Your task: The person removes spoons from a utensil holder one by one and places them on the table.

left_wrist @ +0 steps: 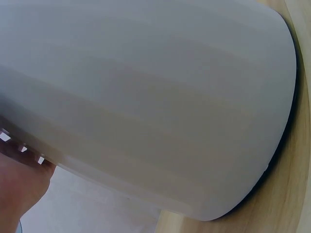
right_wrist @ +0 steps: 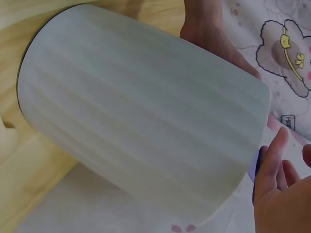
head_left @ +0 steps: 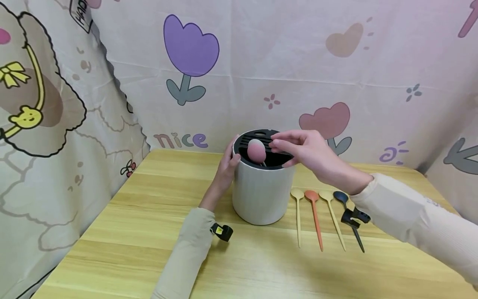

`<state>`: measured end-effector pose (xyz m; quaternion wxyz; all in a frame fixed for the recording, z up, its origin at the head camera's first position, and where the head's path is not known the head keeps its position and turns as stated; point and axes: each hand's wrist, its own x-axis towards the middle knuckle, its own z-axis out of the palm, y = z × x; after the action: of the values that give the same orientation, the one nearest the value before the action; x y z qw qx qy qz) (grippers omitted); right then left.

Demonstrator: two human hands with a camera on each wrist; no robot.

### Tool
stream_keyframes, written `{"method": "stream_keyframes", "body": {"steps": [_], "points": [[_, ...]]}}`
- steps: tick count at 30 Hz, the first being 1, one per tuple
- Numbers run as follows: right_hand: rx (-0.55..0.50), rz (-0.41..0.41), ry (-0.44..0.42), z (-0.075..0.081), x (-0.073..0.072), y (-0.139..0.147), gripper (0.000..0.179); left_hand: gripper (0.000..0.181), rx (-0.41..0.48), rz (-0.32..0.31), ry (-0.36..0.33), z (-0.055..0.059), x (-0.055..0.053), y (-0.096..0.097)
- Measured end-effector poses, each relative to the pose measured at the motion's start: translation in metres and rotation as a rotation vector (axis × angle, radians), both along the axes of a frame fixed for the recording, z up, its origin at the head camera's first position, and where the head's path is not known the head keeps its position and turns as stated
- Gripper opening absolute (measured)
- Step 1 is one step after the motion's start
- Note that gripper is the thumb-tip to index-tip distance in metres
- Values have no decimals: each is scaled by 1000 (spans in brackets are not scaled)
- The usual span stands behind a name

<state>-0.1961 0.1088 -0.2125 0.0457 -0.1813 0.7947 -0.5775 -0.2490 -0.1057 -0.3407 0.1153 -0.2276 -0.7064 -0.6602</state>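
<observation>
A white ribbed utensil holder [head_left: 261, 195] with a black slotted top [head_left: 244, 139] stands upright on the wooden table. My left hand [head_left: 226, 168] grips its left side near the rim, thumb toward the front. A pink spoon [head_left: 256, 151] pokes out of the wide opening in the top, its oval head above the rim and most of its handle hidden inside. Just right of the spoon, my right hand [head_left: 304, 151] hovers over the holder's right rim. In the right wrist view the fingers [right_wrist: 272, 160] are loosely extended, the thumb apart from them, nothing between them.
Right of the holder several spoons lie side by side: a cream spoon [head_left: 297, 194], an orange spoon [head_left: 312, 196], another cream spoon [head_left: 326, 196] and a dark blue spoon [head_left: 340, 197], partly under the right wrist's camera [head_left: 354, 218]. A printed cloth [head_left: 239, 62] hangs behind the table [head_left: 149, 216].
</observation>
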Motion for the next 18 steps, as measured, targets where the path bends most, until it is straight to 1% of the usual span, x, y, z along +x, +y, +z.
{"method": "stream_keyframes", "body": {"steps": [3, 7, 12, 15, 18], "points": [[-26, -22, -24, 0, -3, -5, 35, 111, 6, -8, 5, 1, 0, 0], [-25, -39, -41, -1, -4, -11, 34, 102, 11, -12, 4, 0, -1, 0], [7, -46, -53, -3, -4, -16, 32, 92, -8, -6, -5, 0, 0, 0], [30, -44, -59, -4, -5, -17, 32, 93, -19, -1, -7, 0, 0, 0], [76, -45, -63, -4, -5, -17, 31, 92, -26, 2, -8, -1, 0, 0]]}}
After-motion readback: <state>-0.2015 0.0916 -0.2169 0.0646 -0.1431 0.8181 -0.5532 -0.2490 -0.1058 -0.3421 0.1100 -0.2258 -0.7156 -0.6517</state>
